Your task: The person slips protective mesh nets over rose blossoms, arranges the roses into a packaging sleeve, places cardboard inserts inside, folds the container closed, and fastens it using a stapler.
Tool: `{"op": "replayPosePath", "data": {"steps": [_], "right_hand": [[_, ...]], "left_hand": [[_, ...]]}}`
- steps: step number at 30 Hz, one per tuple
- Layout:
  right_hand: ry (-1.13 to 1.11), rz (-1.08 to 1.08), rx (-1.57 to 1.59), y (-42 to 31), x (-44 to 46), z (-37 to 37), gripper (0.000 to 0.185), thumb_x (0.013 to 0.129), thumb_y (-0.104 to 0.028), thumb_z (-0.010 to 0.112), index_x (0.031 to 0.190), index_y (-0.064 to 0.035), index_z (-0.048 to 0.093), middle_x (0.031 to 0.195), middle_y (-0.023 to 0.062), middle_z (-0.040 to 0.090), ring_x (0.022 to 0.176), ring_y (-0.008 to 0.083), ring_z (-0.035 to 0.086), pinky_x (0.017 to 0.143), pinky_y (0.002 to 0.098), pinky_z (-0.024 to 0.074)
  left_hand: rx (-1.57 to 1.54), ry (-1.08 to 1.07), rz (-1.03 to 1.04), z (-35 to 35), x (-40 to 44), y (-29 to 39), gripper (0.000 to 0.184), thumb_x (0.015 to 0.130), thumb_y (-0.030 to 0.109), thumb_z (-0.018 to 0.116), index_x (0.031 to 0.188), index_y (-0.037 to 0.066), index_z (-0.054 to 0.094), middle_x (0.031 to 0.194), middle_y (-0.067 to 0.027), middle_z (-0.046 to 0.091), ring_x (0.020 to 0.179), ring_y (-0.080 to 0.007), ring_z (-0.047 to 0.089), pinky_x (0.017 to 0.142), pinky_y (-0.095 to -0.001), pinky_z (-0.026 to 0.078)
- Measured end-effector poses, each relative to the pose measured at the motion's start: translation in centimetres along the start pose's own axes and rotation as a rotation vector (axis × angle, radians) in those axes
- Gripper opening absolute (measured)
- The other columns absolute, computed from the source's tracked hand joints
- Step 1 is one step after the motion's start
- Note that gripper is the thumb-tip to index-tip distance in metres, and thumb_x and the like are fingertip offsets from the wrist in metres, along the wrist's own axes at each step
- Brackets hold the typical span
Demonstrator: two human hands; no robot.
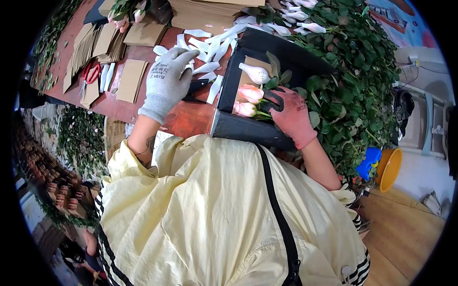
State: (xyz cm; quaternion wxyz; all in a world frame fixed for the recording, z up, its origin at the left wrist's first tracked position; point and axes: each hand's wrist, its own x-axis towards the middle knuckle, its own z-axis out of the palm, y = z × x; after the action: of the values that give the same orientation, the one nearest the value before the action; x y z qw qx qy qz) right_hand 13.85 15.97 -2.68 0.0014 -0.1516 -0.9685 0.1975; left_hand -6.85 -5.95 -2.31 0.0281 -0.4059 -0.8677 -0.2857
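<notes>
Red-gloved right hand [291, 114] curls beside pale pink roses [251, 93]
Grey-gloved left hand [168, 79] nears white tubular mesh sleeves [198, 33]; I cannot tell either grip

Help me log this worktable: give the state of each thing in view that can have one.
Black box: open
Two pink roses: uncovered, inside the box
White net beside them: bulging
Loose nets: scattered
Cardboard: stacked
Scissors: unclear whether open
Jacket zip: done up
Left hand: gloved, fingers bent, hold unclear
Right hand: gloved, fingers bent, hold unclear
</notes>
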Motion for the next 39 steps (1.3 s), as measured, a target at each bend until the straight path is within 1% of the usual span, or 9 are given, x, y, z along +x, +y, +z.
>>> {"op": "replayPosePath", "data": {"steps": [2,5,15,25,27,29,31,33,39], "right_hand": [[0.013,0.006,0.003,-0.4,0.0,-0.2,0.039,0.072,-0.019,0.067,0.109,-0.0100,0.063,0.117,0.0136,0.059,0.111,0.0286,0.054,0.097,0.0390,0.0416],[0.018,0.018,-0.008,-0.8,-0.2,-0.4,0.040,0.073,-0.020,0.067,0.111,-0.0108,0.062,0.118,0.0133,0.058,0.112,0.0286,0.053,0.098,0.0393,0.0407],[0.036,-0.005,-0.046,0.4,-0.5,0.6,0.043,0.074,-0.024,0.067,0.115,-0.0145,0.059,0.122,0.0108,0.056,0.115,0.0280,0.050,0.100,0.0411,0.0387],[0.032,0.012,-0.031,-0.3,-0.2,0.0,0.040,0.073,-0.022,0.068,0.111,-0.0136,0.061,0.118,0.0109,0.058,0.110,0.0280,0.054,0.097,0.0390,0.0418],[0.044,0.008,-0.024,-0.3,-0.3,0.0,0.040,0.073,-0.022,0.068,0.111,-0.0132,0.062,0.118,0.0106,0.058,0.111,0.0277,0.054,0.097,0.0391,0.0419],[0.067,-0.005,-0.023,-0.1,-0.5,0.3,0.039,0.072,-0.021,0.068,0.110,-0.0130,0.062,0.118,0.0106,0.059,0.111,0.0276,0.054,0.097,0.0390,0.0420],[0.084,-0.032,-0.022,0.0,-0.5,0.4,0.039,0.072,-0.021,0.068,0.110,-0.0128,0.062,0.117,0.0106,0.059,0.111,0.0275,0.054,0.096,0.0390,0.0421],[0.075,-0.008,-0.011,-0.1,-0.4,0.3,0.038,0.072,-0.021,0.068,0.109,-0.0126,0.063,0.117,0.0106,0.059,0.111,0.0275,0.054,0.096,0.0395,0.0420],[0.069,-0.027,0.007,-0.3,-0.3,-0.1,0.038,0.072,-0.021,0.067,0.109,-0.0123,0.063,0.117,0.0119,0.059,0.110,0.0282,0.055,0.096,0.0400,0.0427]], "left_hand": [[-0.230,0.147,0.299,-0.3,0.1,1.5,0.011,0.076,0.012,0.063,0.086,0.009,0.067,0.087,-0.0078,0.061,0.083,-0.0256,0.059,0.074,-0.0382,0.046],[-0.260,-0.012,0.367,0.0,0.1,5.1,0.016,0.075,0.025,0.065,0.083,0.011,0.070,0.090,-0.0030,0.061,0.084,-0.0244,0.058,0.074,-0.0375,0.046],[-0.025,-0.329,0.212,2.8,1.1,8.5,0.031,0.082,0.041,0.057,0.081,0.013,0.070,0.095,-0.0068,0.058,0.093,-0.0242,0.056,0.080,-0.0392,0.042],[-0.226,-0.053,0.327,3.9,1.3,6.7,0.019,0.078,0.025,0.064,0.072,0.007,0.066,0.082,-0.0083,0.060,0.081,-0.0276,0.058,0.072,-0.0385,0.045],[-0.137,0.047,0.138,2.0,1.8,4.0,0.028,0.082,0.033,0.055,0.082,0.008,0.067,0.084,-0.0119,0.059,0.080,-0.0298,0.059,0.071,-0.0407,0.046],[0.038,-0.209,-0.158,-0.3,2.4,1.9,0.025,0.082,0.029,0.055,0.083,0.008,0.067,0.080,-0.0145,0.060,0.076,-0.0313,0.060,0.068,-0.0424,0.047],[0.024,-0.157,-0.141,-0.5,1.9,1.2,0.017,0.079,0.021,0.060,0.085,0.007,0.067,0.087,-0.0123,0.061,0.082,-0.0311,0.060,0.073,-0.0409,0.047],[-0.062,0.094,0.146,-0.3,1.4,1.0,0.014,0.074,0.012,0.064,0.087,0.008,0.069,0.092,-0.0093,0.062,0.089,-0.0307,0.059,0.079,-0.0393,0.046],[-0.238,-0.147,0.409,0.6,1.0,7.2,0.021,0.069,0.020,0.070,0.089,0.013,0.071,0.097,-0.0043,0.061,0.095,-0.0239,0.056,0.083,-0.0373,0.044]]}}
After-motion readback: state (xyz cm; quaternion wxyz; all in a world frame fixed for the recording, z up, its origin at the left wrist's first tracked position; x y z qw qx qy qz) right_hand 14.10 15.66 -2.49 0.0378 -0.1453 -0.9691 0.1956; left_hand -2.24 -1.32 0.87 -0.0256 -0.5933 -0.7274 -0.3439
